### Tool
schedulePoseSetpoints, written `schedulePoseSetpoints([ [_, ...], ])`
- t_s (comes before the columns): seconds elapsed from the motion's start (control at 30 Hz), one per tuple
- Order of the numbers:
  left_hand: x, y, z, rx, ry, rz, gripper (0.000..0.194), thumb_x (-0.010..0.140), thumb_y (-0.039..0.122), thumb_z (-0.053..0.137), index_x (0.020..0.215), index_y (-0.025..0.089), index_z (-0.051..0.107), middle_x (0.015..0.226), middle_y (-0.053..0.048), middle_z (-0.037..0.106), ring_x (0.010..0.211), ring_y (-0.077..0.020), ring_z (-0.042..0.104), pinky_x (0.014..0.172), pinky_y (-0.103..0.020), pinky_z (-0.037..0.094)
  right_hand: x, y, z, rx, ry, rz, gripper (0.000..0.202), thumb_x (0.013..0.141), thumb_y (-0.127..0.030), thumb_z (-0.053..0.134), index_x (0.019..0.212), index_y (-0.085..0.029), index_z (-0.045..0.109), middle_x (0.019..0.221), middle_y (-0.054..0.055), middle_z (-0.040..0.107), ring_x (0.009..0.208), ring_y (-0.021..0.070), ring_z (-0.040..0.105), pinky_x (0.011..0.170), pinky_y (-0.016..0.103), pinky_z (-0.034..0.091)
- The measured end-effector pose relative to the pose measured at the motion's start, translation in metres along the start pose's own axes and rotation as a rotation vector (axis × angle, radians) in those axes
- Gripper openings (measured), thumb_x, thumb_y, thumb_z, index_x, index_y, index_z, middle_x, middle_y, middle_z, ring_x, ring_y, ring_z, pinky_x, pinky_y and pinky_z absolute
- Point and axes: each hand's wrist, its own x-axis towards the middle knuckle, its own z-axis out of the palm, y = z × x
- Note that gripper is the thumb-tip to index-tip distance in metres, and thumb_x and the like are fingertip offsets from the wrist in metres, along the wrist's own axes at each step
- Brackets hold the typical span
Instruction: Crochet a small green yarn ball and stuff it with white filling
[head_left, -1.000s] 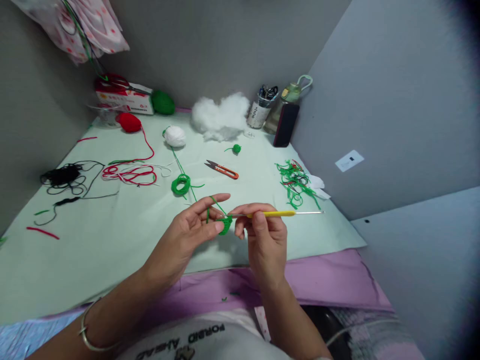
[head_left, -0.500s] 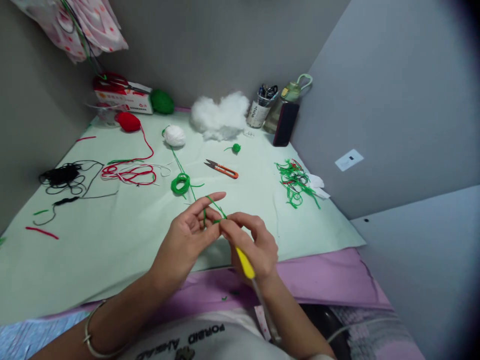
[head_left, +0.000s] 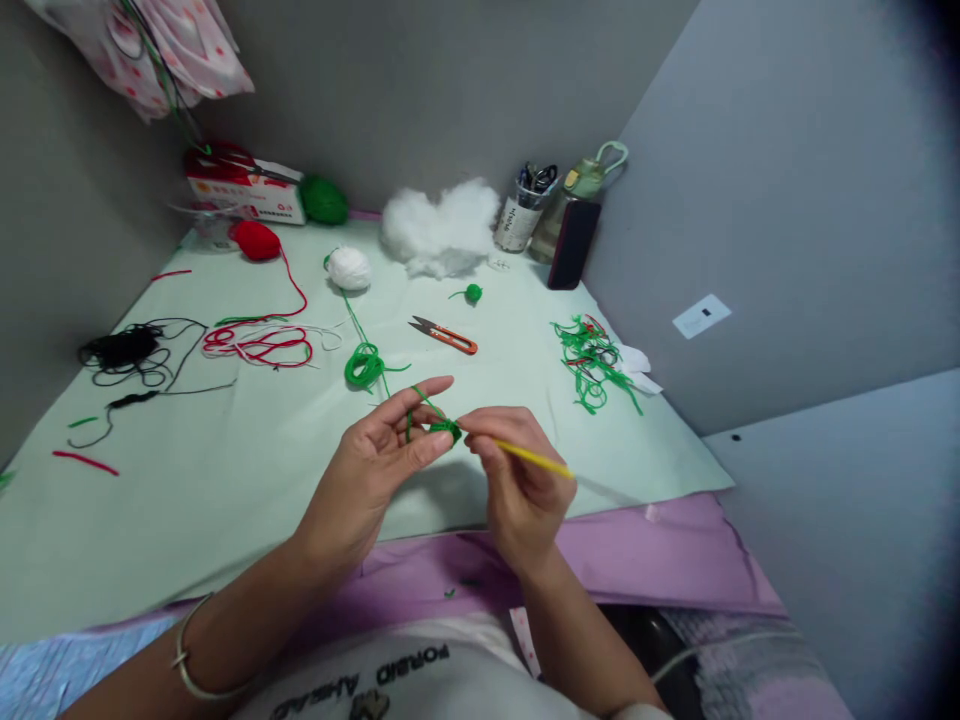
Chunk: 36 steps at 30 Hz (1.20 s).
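The left hand (head_left: 375,470) has its grip closed in a pinch, thumb on the near side, on a small green yarn piece (head_left: 447,430), which sits at the thumb tip and pokes out toward the right. A strand of green yarn (head_left: 429,402) runs from the piece up over the extended index finger, and a loop of it shows lower across the same hand's fingers. The right hand (head_left: 525,480) has a narrow grip around a yellow-handled hook (head_left: 534,458), its fingertips just beside the piece's right edge; whether the hook's tip is inside the stitches is too small to tell. The handle slants down to the right, its rear shaft blurred. Both hands are above the near part of the desk (head_left: 225,500). Beyond them, on the desk, lie a loose green coil (head_left: 364,367), orange-handled snips (head_left: 446,337) and a little green ball (head_left: 473,293).
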Motion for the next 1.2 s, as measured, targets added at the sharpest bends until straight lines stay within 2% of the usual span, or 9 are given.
schedulePoseSetpoints([
  [0.13, 0.003, 0.001, -0.001, -0.200, -0.061, -0.201, 0.041, 0.076, 0.026, 0.088, 0.117, 0.023, 0.082, 0.084, 0.002, 0.066, 0.069, -0.0056, 0.053, 0.077, -0.018, 0.050, -0.005, 0.003, -0.003, -0.218, -0.056, -0.211, 0.033, 0.094, -0.008, 0.067, 0.119, -0.028, 0.076, 0.111, 0.008, 0.076, 0.100, 0.0205, 0.071, 0.083, 0.035, 0.060],
  [0.2, 0.004, 0.004, -0.004, -0.251, -0.078, -0.271, 0.035, 0.077, 0.024, 0.086, 0.111, 0.018, 0.083, 0.079, 0.002, 0.064, 0.063, -0.0049, 0.049, 0.082, -0.021, 0.053, -0.002, 0.004, -0.004, -0.071, 0.002, -0.105, 0.029, 0.097, -0.010, 0.063, 0.115, -0.028, 0.077, 0.102, 0.006, 0.076, 0.091, 0.0189, 0.071, 0.077, 0.034, 0.059],
  [0.33, 0.004, 0.008, -0.006, -0.159, -0.073, -0.156, 0.032, 0.080, 0.020, 0.082, 0.113, 0.022, 0.083, 0.079, 0.002, 0.065, 0.068, -0.0068, 0.053, 0.086, -0.021, 0.051, 0.007, 0.002, -0.003, 0.343, 0.094, 0.218, 0.021, 0.102, -0.020, 0.059, 0.099, -0.027, 0.079, 0.087, 0.002, 0.073, 0.069, 0.0137, 0.063, 0.061, 0.029, 0.052],
  [0.5, -0.001, 0.004, -0.004, 0.046, -0.123, -0.046, 0.035, 0.085, 0.027, 0.082, 0.119, 0.032, 0.080, 0.101, -0.001, 0.073, 0.099, -0.0140, 0.061, 0.093, -0.024, 0.046, 0.007, 0.001, 0.000, 0.329, 0.021, 0.275, 0.015, 0.099, -0.023, 0.065, 0.098, -0.026, 0.080, 0.092, 0.003, 0.077, 0.084, 0.0155, 0.069, 0.074, 0.030, 0.055],
  [0.73, -0.003, 0.006, -0.010, 0.150, -0.074, -0.017, 0.034, 0.084, 0.030, 0.082, 0.118, 0.031, 0.081, 0.095, -0.001, 0.064, 0.093, -0.0153, 0.055, 0.085, -0.025, 0.044, 0.007, 0.006, -0.004, 0.545, 0.028, 0.433, 0.020, 0.104, -0.031, 0.058, 0.094, -0.021, 0.073, 0.086, 0.003, 0.075, 0.070, 0.0123, 0.065, 0.066, 0.027, 0.056],
  [0.87, -0.003, 0.004, -0.011, 0.235, -0.045, 0.050, 0.036, 0.084, 0.028, 0.083, 0.119, 0.032, 0.079, 0.089, 0.000, 0.061, 0.088, -0.0152, 0.054, 0.083, -0.026, 0.043, 0.006, -0.002, -0.007, 0.326, -0.002, 0.298, 0.020, 0.105, -0.024, 0.053, 0.099, -0.023, 0.072, 0.092, 0.003, 0.076, 0.072, 0.0125, 0.068, 0.069, 0.028, 0.058],
  [1.03, -0.004, 0.002, -0.006, 0.271, 0.046, 0.124, 0.041, 0.082, 0.023, 0.084, 0.122, 0.029, 0.078, 0.088, 0.001, 0.061, 0.086, -0.0137, 0.053, 0.084, -0.024, 0.044, -0.004, -0.003, -0.007, -0.081, -0.087, -0.127, 0.028, 0.101, -0.012, 0.055, 0.120, -0.026, 0.069, 0.100, 0.005, 0.077, 0.087, 0.0183, 0.072, 0.075, 0.034, 0.060],
  [1.13, -0.004, 0.003, -0.004, 0.063, -0.012, -0.040, 0.048, 0.081, 0.029, 0.085, 0.129, 0.026, 0.074, 0.085, 0.002, 0.062, 0.070, -0.0092, 0.048, 0.071, -0.021, 0.045, -0.008, 0.001, -0.004, -0.297, -0.084, -0.290, 0.034, 0.095, -0.011, 0.064, 0.124, -0.028, 0.071, 0.107, 0.008, 0.076, 0.099, 0.0220, 0.073, 0.079, 0.035, 0.061],
  [1.2, -0.003, 0.006, -0.004, -0.074, -0.061, -0.182, 0.048, 0.082, 0.031, 0.084, 0.128, 0.022, 0.075, 0.072, 0.006, 0.054, 0.055, -0.0049, 0.033, 0.066, -0.020, 0.045, -0.007, 0.003, -0.003, -0.254, -0.043, -0.252, 0.032, 0.096, -0.011, 0.064, 0.121, -0.028, 0.073, 0.106, 0.008, 0.076, 0.098, 0.0215, 0.072, 0.079, 0.035, 0.060],
])
